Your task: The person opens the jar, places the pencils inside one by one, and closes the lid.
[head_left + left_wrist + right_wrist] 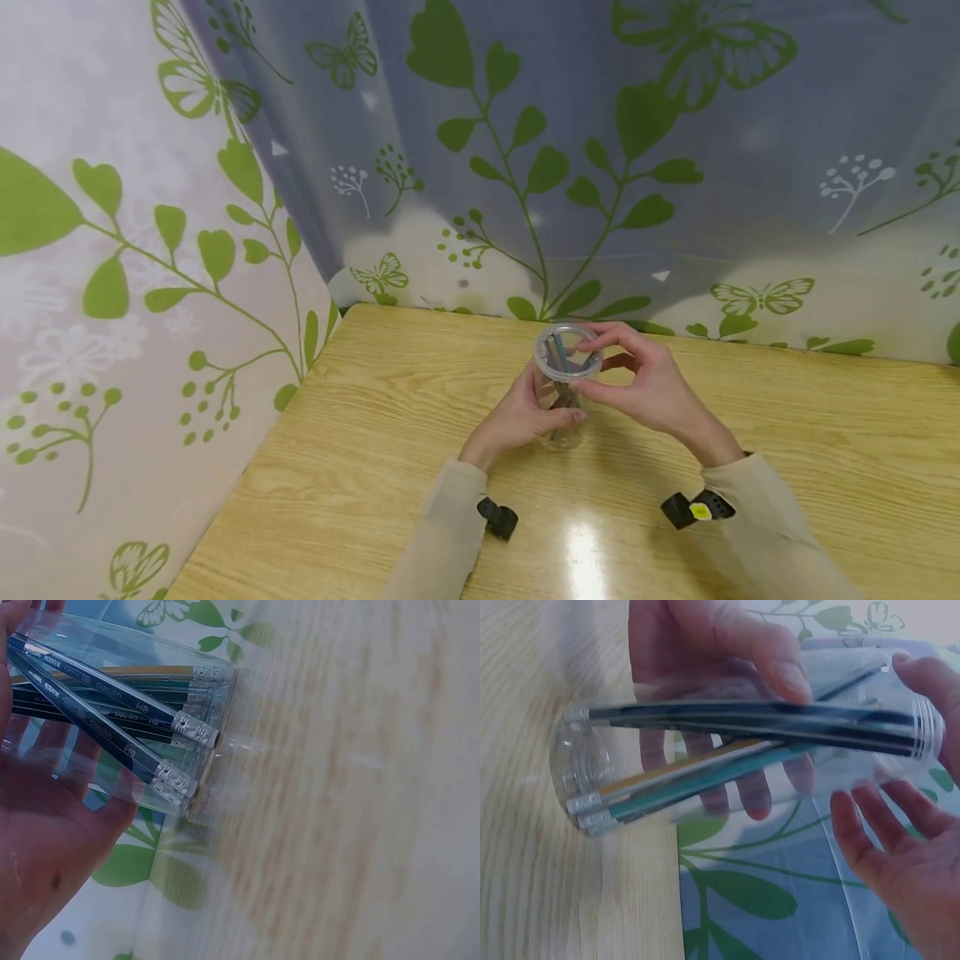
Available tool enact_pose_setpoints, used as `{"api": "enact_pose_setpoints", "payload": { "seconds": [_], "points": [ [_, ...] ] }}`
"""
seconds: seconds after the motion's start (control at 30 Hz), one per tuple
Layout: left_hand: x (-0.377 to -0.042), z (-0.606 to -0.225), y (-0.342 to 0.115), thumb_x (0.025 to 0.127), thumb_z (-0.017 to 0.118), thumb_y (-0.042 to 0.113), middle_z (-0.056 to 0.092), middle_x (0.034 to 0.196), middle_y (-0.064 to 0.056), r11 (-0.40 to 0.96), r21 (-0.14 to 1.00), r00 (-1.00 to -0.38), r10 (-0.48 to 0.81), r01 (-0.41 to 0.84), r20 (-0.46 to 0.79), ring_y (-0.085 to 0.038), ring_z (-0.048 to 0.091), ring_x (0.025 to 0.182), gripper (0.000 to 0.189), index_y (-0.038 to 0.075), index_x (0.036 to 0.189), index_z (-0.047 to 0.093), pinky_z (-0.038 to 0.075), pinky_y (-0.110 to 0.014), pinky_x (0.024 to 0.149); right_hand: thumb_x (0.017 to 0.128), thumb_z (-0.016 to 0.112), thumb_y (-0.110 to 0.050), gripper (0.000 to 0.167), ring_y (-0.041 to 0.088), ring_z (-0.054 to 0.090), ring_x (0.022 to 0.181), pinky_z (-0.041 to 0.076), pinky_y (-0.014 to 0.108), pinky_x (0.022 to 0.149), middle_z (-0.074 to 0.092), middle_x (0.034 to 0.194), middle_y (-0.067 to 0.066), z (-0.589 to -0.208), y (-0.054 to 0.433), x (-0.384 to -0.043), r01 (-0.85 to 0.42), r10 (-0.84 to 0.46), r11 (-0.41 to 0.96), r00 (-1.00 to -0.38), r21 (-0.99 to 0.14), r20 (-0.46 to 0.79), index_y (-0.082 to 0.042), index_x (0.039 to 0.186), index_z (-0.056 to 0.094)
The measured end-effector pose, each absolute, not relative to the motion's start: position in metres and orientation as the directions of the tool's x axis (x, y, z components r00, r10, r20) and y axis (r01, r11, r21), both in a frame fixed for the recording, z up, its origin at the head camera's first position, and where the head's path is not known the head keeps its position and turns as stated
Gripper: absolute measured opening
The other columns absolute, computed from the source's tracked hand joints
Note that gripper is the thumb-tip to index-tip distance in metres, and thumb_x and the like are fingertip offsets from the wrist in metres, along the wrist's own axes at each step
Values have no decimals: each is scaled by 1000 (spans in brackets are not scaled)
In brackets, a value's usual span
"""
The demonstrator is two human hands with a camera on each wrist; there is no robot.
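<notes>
A clear plastic jar stands upright on the table, with several pencils inside. In the left wrist view, the pencils show dark barrels, one yellow one, and metal-banded ends at the jar's base. My left hand grips the jar's body, thumb across the near side and fingers behind it. At the top, my right hand holds the round clear rim between thumb and fingers. The right wrist view has that thumb and the fingertips at the jar's ribbed top end, with the left hand around the middle.
The wooden table spreads around both forearms. Behind it hangs a curtain with green leaves and butterflies, close beyond the jar. A similar patterned sheet borders the table's left edge. Each wrist wears a black strap.
</notes>
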State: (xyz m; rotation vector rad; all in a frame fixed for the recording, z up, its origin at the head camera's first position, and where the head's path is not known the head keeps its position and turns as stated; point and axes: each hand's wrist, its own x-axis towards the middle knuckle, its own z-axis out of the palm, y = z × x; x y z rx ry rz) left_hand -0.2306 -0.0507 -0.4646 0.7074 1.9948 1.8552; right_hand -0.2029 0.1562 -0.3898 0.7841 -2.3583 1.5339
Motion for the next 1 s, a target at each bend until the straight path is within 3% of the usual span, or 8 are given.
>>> {"api": "enact_pose_setpoints", "payload": {
  "seconds": [0.13, 0.23, 0.37, 0.47, 0.57, 0.77, 1.0],
  "points": [
    [-231, -464, -51, 91, 77, 15, 42, 162, 3, 23, 991, -819, 566, 133, 97, -32, 39, 150, 89, 42, 157, 24, 31, -60, 121, 78, 87, 0, 38, 9, 56, 116, 55, 23, 81, 60, 120, 5, -389, 152, -203, -551, -294, 323, -831, -769, 472, -9, 107, 65],
    [-231, -464, -50, 91, 77, 13, 40, 163, -2, 14, 992, -815, 571, 129, 98, -31, 39, 150, 89, 42, 158, 24, 32, -59, 121, 77, 87, 0, 41, 4, 54, 111, 55, 22, 80, 57, 121, 3, -390, 151, -203, -552, -297, 326, -831, -768, 471, -9, 109, 62],
    [-231, -464, -50, 91, 77, 14, 38, 164, -1, 25, 991, -819, 566, 129, 92, -31, 39, 150, 89, 42, 157, 25, 32, -59, 121, 81, 84, 1, 41, 4, 53, 119, 53, 21, 83, 55, 138, 8, -391, 153, -204, -552, -330, 309, -826, -774, 458, -8, 114, 61],
    [-231, -464, -51, 90, 78, 14, 41, 161, 5, 35, 992, -826, 558, 121, 81, -33, 39, 149, 89, 43, 156, 26, 33, -57, 121, 86, 79, 2, 47, 9, 54, 125, 52, 21, 87, 51, 151, 12, -390, 156, -204, -555, -366, 283, -816, -782, 447, -6, 128, 60],
    [-230, -464, -51, 90, 78, 13, 44, 158, 9, 35, 993, -828, 556, 113, 74, -33, 40, 149, 90, 43, 157, 26, 35, -55, 120, 89, 75, 1, 51, 9, 56, 127, 52, 20, 89, 51, 155, 12, -390, 159, -204, -554, -394, 271, -810, -787, 435, -5, 137, 60],
    [-229, -463, -51, 92, 77, 16, 43, 159, 10, 27, 994, -822, 564, 106, 72, -32, 39, 150, 91, 42, 159, 21, 34, -55, 121, 86, 80, 0, 35, 1, 57, 119, 53, 20, 84, 58, 144, 12, -389, 157, -204, -544, -361, 289, -824, -788, 437, -1, 119, 71],
    [-228, -462, -52, 93, 76, 16, 42, 161, 10, 3, 995, -815, 574, 103, 83, -27, 39, 150, 91, 43, 159, 21, 32, -55, 122, 79, 87, -4, 35, 4, 51, 116, 53, 22, 81, 56, 124, 10, -387, 145, -201, -546, -280, 361, -837, -756, 470, -7, 109, 69]
  ]
}}
